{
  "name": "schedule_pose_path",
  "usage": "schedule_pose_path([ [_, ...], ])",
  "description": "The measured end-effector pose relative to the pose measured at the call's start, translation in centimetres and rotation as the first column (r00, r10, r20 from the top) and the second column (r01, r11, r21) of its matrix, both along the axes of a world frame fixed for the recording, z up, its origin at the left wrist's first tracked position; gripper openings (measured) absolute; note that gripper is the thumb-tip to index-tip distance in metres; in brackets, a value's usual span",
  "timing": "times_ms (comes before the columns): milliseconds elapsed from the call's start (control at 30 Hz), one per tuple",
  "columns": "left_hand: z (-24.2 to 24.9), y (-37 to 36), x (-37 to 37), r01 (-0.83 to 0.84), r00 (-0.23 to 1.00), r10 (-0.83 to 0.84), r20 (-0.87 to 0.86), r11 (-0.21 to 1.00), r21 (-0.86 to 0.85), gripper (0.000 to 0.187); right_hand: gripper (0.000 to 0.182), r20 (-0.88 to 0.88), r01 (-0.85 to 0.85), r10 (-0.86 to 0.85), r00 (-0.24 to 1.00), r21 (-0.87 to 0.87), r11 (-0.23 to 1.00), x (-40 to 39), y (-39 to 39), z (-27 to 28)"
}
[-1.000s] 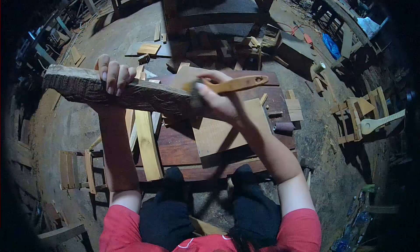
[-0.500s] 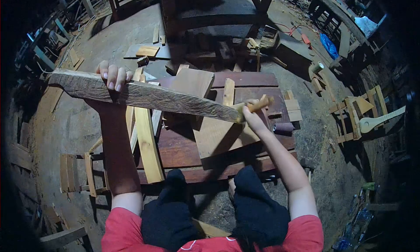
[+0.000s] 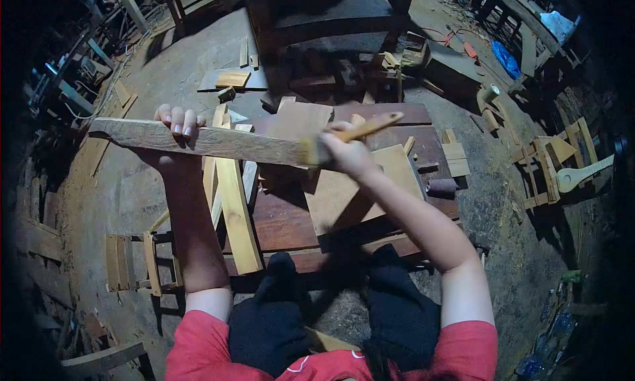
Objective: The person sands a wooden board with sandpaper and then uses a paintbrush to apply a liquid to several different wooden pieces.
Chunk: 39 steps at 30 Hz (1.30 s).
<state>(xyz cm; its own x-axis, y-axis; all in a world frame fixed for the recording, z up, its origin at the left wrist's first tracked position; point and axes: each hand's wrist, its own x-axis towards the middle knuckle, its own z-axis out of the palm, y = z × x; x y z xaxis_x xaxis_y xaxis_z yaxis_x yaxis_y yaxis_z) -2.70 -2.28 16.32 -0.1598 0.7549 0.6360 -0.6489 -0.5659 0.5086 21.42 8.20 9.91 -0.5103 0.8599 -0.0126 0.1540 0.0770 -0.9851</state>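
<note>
My left hand point(image 3: 178, 121) is closed around a long wooden board point(image 3: 231, 143), gripping it near its left end with the fingers over the top edge. The board is held up across the view above the low table. In my right hand point(image 3: 347, 153) is a paintbrush point(image 3: 374, 124), its wooden handle pointing up and right. The brush head is blurred and lies against the right end of the board. Below are a flat wooden panel point(image 3: 340, 199) and a pale yellow plank point(image 3: 237, 215), both lying on the reddish-brown table point(image 3: 281, 222).
A dark roll point(image 3: 442, 187) lies at the table's right edge. Wood scraps point(image 3: 233, 80) and a large dark frame point(image 3: 331, 30) are ahead. On the right stand wooden frames point(image 3: 546, 172) with a pale guitar-shaped piece point(image 3: 575, 176). A small slatted piece point(image 3: 122, 262) is at left.
My right hand with the paintbrush has moved left and up, and the brush now lies across the board's right end. The board's broad face has tilted and appears narrower.
</note>
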Motion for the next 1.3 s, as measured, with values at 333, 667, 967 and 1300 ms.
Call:
schedule_pose_path([
  [333,1.9,0.6,0.8,0.106,0.989,-0.103,-0.106,0.994,0.018,0.037,0.021,0.263,-0.121,-0.047,0.964,0.587,0.800,1.9,-1.0,0.9],
  [667,1.5,0.1,0.4,0.102,0.991,-0.103,-0.082,0.995,-0.018,0.033,0.023,-0.281,-0.168,0.181,0.943,0.069,0.983,2.8,-1.6,-2.2],
  [967,2.0,0.3,0.9,0.117,0.987,-0.116,-0.108,0.993,0.006,0.029,0.016,0.575,-0.008,-0.142,0.806,0.250,0.968,8.3,2.3,-4.3],
  [1300,2.6,0.2,1.0,0.106,0.981,-0.113,-0.155,0.993,-0.048,0.035,0.026,-0.233,-0.065,0.176,0.956,0.416,0.907,-0.8,-0.5,2.0],
])
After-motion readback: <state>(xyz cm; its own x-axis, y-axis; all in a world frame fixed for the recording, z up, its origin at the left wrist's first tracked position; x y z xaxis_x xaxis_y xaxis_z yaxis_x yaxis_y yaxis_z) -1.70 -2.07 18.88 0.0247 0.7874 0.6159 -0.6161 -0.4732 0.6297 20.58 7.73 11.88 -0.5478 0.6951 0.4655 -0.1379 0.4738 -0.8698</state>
